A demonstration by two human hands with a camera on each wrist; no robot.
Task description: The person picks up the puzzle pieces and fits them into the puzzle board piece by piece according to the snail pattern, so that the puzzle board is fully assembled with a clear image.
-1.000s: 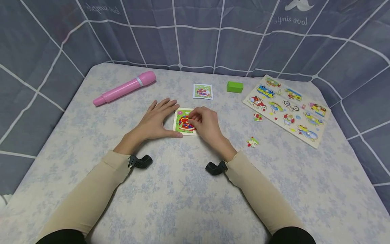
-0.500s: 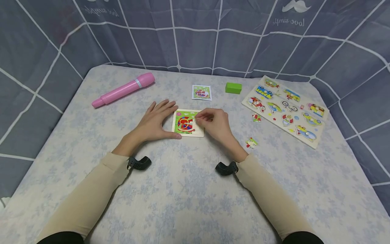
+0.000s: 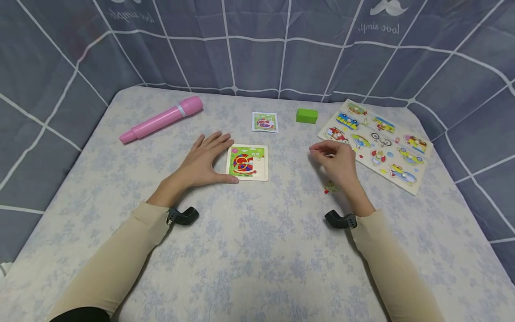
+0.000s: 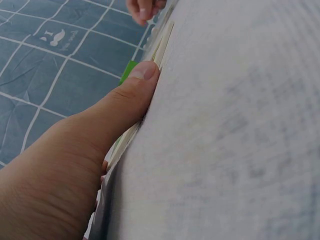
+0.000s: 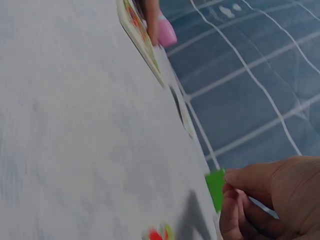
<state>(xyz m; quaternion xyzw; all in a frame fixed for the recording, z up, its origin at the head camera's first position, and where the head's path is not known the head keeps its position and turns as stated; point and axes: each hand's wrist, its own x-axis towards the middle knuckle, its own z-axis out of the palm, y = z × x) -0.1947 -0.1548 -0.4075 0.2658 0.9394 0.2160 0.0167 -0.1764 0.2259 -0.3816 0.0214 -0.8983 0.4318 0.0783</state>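
A small square wooden puzzle board [image 3: 261, 172] with a snail picture lies mid-table; bare wood shows at its lower right. My left hand [image 3: 205, 163] is spread at the board's left side, thumb along the near edge. In the left wrist view the thumb [image 4: 127, 92] lies straight against the board's edge. My right hand [image 3: 338, 161] is over the table to the right, fingers curled and thumb tip against the fingers, with no piece visible between them. Just below it lies a loose puzzle piece [image 3: 331, 188], partly covered. A second loose piece is hidden by this hand.
A snail picture card [image 3: 264, 122] and a green block [image 3: 306, 116] lie behind the board. A pink microphone-shaped object [image 3: 161, 120] is at the back left. A larger vehicle puzzle board [image 3: 382, 145] lies at the right, close to the right hand.
My right hand has left the snail board and moved right, over the loose pieces, uncovering the board's right side with its eyed piece. The left hand stays by the board.
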